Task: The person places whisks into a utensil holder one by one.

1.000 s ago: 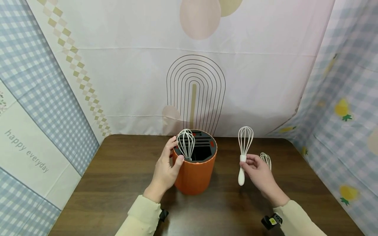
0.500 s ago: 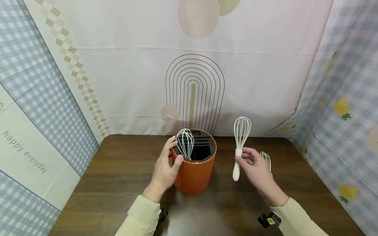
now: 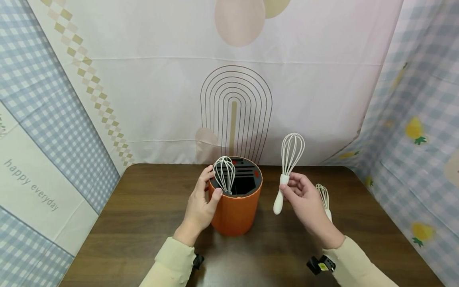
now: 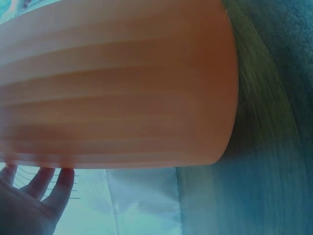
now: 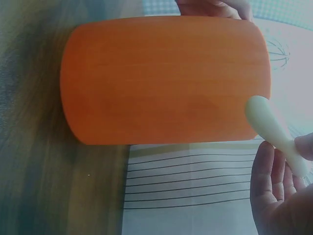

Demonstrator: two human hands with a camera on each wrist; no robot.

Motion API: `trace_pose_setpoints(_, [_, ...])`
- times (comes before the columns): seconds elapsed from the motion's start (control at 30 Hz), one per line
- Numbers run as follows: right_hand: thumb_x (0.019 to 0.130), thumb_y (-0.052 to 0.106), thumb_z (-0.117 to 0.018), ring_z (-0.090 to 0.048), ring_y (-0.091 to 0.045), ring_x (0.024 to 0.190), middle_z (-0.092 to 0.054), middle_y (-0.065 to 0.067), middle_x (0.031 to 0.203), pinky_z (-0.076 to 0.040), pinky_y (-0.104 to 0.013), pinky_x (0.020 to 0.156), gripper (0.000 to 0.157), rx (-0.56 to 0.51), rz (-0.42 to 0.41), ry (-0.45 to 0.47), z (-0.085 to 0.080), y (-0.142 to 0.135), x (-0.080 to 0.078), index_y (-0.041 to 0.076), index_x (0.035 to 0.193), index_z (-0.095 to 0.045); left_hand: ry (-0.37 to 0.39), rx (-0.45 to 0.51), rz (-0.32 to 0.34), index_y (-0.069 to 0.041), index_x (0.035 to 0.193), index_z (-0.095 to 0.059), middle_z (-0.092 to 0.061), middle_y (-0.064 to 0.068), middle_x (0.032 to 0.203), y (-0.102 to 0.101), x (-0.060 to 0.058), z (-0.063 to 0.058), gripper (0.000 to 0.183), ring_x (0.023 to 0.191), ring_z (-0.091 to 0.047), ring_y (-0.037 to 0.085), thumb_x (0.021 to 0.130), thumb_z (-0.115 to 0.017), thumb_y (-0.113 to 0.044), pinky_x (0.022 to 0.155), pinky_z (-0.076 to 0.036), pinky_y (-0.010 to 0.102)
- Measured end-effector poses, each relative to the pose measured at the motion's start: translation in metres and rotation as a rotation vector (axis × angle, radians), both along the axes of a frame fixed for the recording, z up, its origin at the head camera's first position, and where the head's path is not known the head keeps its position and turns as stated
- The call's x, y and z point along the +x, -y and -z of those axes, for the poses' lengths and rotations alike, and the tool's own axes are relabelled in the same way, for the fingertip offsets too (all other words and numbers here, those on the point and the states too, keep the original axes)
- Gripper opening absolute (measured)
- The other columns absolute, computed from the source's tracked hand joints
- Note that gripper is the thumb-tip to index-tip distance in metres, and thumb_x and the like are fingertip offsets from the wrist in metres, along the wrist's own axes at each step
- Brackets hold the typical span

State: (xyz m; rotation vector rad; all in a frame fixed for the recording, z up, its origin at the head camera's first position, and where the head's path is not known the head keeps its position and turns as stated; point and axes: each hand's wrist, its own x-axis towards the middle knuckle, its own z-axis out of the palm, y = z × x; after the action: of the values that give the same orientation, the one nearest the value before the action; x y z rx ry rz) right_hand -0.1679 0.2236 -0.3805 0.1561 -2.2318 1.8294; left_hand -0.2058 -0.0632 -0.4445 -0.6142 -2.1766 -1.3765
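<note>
An orange knife holder with a dark slotted top stands upright on the table. My left hand grips it near the rim, thumb in front; the left wrist view shows fingertips against its side. A white whisk stands in the holder, wires up and handle hidden inside. To the right of the holder, my right hand pinches a second white whisk by its handle, wires up and handle slanting down to the left. In the right wrist view that handle overlaps the holder's top edge.
A third whisk lies on the brown wooden table, partly hidden behind my right hand. A large opening and narrow slots show in the holder's top. A patterned cloth hangs behind the table, with checked cloth at both sides.
My right hand has moved left and up with its whisk, towards the holder, and the whisk's handle has tilted further left. The left hand and the holder have stayed in place.
</note>
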Motion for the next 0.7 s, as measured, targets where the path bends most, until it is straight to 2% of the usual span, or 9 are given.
trace_pose_setpoints(0.3, [0.094,0.017,-0.063,-0.062,-0.017,0.09,-0.055,-0.017,0.111,-0.056,-0.031,0.074,0.042,-0.055,-0.049,-0.039,-0.012,0.006,-0.004,-0.001,0.128,-0.044,-0.007,0.003,0.009,-0.021,0.142,-0.039,-0.032,-0.007,0.154,0.0,-0.001,0.0,0.051,0.127,-0.046,0.013,0.096,-0.054,-0.037,0.095,-0.044,0.054])
trace_pose_setpoints(0.53, [0.095,0.013,-0.062,-0.062,-0.02,0.091,-0.052,-0.025,0.113,-0.055,-0.037,0.077,0.039,-0.122,-0.074,-0.089,-0.023,0.011,-0.005,0.0,0.126,-0.043,0.002,-0.003,0.007,-0.022,0.142,-0.039,-0.031,-0.01,0.154,0.0,-0.001,-0.001,0.05,0.127,-0.047,0.013,0.096,-0.053,-0.037,0.096,-0.045,0.051])
trace_pose_setpoints(0.7, [0.095,0.011,-0.062,-0.061,-0.022,0.092,-0.054,-0.022,0.112,-0.055,-0.036,0.077,0.042,-0.164,-0.089,-0.109,-0.028,0.013,-0.007,-0.002,0.128,-0.041,0.005,0.002,0.011,-0.02,0.142,-0.039,-0.031,-0.01,0.154,0.0,0.0,-0.001,0.051,0.127,-0.047,0.014,0.096,-0.053,-0.037,0.096,-0.044,0.053])
